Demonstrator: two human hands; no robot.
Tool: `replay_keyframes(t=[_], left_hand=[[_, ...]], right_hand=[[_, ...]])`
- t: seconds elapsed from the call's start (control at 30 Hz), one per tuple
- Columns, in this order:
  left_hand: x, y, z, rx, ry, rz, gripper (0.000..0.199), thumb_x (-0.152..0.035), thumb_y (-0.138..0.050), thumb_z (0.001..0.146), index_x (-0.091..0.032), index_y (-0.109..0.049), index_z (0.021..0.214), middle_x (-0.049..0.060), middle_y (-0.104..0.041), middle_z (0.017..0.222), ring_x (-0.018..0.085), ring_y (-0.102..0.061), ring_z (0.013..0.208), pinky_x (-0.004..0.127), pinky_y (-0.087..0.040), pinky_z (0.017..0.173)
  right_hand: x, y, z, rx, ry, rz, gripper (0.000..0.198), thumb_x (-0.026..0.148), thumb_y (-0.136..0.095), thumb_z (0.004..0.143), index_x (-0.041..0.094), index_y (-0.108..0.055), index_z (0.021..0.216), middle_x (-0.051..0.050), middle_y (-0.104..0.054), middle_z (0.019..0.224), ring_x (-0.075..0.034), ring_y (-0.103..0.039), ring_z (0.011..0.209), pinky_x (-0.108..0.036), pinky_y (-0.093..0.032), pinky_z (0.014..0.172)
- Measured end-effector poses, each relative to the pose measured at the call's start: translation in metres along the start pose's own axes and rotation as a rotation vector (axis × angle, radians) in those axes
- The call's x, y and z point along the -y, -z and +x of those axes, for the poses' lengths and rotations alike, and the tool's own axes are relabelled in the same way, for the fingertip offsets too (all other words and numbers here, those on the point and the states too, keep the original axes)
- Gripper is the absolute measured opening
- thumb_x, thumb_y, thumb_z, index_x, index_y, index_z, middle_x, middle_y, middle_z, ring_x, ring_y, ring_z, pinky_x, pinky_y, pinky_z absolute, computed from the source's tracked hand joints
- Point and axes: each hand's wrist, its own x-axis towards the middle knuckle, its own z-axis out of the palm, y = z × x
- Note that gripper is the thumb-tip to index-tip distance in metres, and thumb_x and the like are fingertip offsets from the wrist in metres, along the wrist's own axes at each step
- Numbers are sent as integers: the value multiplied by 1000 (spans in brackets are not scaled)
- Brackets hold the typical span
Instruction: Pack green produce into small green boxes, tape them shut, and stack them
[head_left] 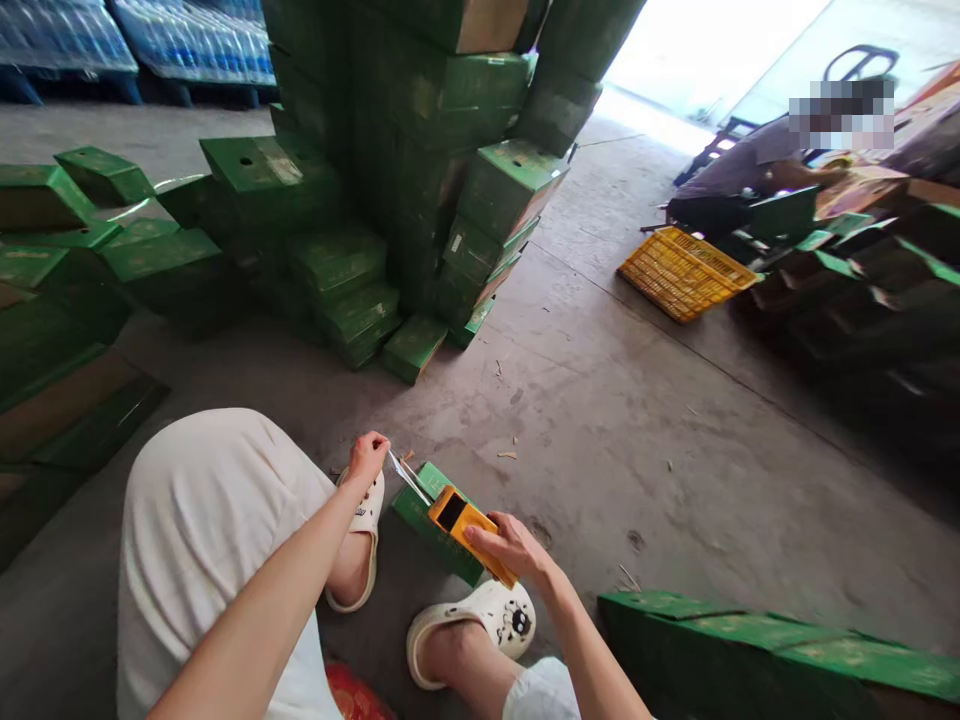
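My right hand (510,545) is wrapped round a yellow handheld device (472,536) with a dark window near its far end. From that end a thin whitish strip (409,476) runs up and left, seemingly doubled. The fingers of my left hand (369,458) are pinched at the strip's far end; its exact kind is unclear. Below the device, a small green box (426,525) rests on the floor between my two white clogs (516,622). The device covers part of the box.
Green boxes (517,172) are stacked ahead, with more (161,250) at the left. A green box (780,645) is at the lower right. Beyond, a person (739,165) sits by a yellow crate (686,275) and more boxes. Wrapped bottles (195,45) stand at the back left.
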Motion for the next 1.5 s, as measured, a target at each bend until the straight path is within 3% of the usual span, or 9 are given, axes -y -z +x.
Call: replay_keyframes(t=[0.1, 0.4, 0.6, 0.87, 0.93, 1.07, 1.27, 1.4, 1.5], left_hand=[[7, -8, -1, -41, -4, 76, 10, -16, -64, 88, -20, -71, 81, 4, -75, 87, 18, -70, 88, 27, -49, 83], [33, -36, 10, -39, -5, 279, 13, -16, -60, 95, -21, -67, 86, 7, -74, 99, 20, -70, 103, 29, -48, 93], [46, -68, 15, 88, 8, 380, 14, -15, -59, 96, -20, -70, 87, 10, -75, 103, 21, -70, 105, 29, -48, 93], [63, -96, 5, 327, 32, 427, 14, -21, -63, 98, -22, -75, 92, 5, -81, 102, 19, -73, 99, 25, -50, 86], [62, -96, 4, 335, 30, 451, 16, -22, -62, 98, -22, -75, 107, 8, -80, 110, 20, -73, 107, 27, -50, 91], [56, -87, -1, 332, -17, 506, 51, -15, -66, 91, -19, -62, 141, 15, -72, 129, 26, -68, 124, 32, -50, 103], [30, -56, 4, 390, -222, 515, 70, -1, -50, 86, -18, -52, 154, 18, -58, 153, 27, -55, 144, 40, -42, 120], [-3, -42, 9, 621, -434, 504, 88, 0, -63, 74, -26, -50, 157, 9, -49, 165, 24, -41, 156, 36, -33, 128], [-17, -38, -1, 899, -590, 631, 117, -8, -87, 54, -30, -44, 161, 11, -24, 177, 37, -16, 165, 53, -23, 131]], right_hand=[[3, -5, 5, 75, 37, -66, 62, 78, -64, 80, 16, -66, 83, -1, -60, 71, -15, -50, 67, -27, -30, 56], [13, -5, 11, 92, -8, -101, 55, 72, -62, 85, 17, -64, 81, -2, -61, 72, -16, -53, 68, -27, -29, 57], [10, -6, 8, 87, -11, -82, 57, 74, -59, 86, 18, -64, 85, -4, -65, 77, -18, -56, 71, -27, -32, 58], [10, -4, 11, 113, -40, -58, 54, 73, -62, 85, 19, -64, 84, -4, -68, 80, -19, -59, 73, -27, -34, 59], [8, -4, 13, 108, -46, -70, 55, 74, -62, 85, 19, -66, 85, -5, -69, 80, -20, -60, 73, -27, -33, 59], [6, -6, 12, 126, -41, -33, 58, 75, -61, 84, 18, -67, 89, -4, -68, 80, -19, -59, 72, -26, -33, 58], [10, -4, 11, 104, -25, -37, 52, 69, -65, 85, 18, -65, 84, -3, -64, 76, -16, -54, 68, -26, -31, 57], [11, 0, 13, 114, -19, -62, 53, 70, -65, 85, 17, -64, 81, -2, -61, 75, -15, -52, 68, -26, -28, 56], [12, 1, 12, 124, -17, -56, 55, 72, -64, 85, 17, -64, 81, -1, -59, 74, -15, -51, 67, -26, -27, 56]])
